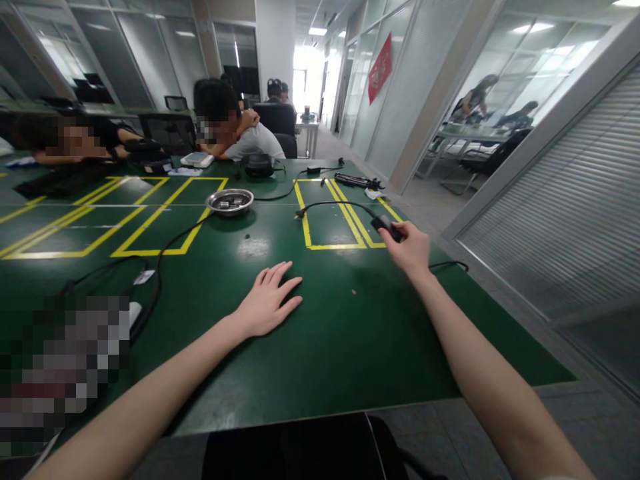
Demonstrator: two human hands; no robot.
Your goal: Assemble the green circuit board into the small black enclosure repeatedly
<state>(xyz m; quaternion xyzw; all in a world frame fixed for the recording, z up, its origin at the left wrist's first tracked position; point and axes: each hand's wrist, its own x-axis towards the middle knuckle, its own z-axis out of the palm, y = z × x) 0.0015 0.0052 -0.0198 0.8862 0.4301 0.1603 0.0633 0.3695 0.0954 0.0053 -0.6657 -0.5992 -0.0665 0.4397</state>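
Note:
My right hand (407, 247) grips a black power adapter (386, 227) over the right side of the green table (320, 360). From the adapter a black cord arches leftward to a plug (300, 213) beside the yellow tape. Another length of black cable (450, 264) shows to the right of my wrist. My left hand (270, 299) rests palm down on the tabletop with its fingers spread, holding nothing. Beyond it stands a round metal bowl (230, 202) with small metal pieces inside.
Yellow tape (335, 247) marks rectangles on the table. A folded black tripod-like item (357, 181) lies at the far right. Several cables cross the left side, near a blurred-out object (65, 373). Two people sit leaning at the far edge, by a black headset-like object (259, 165).

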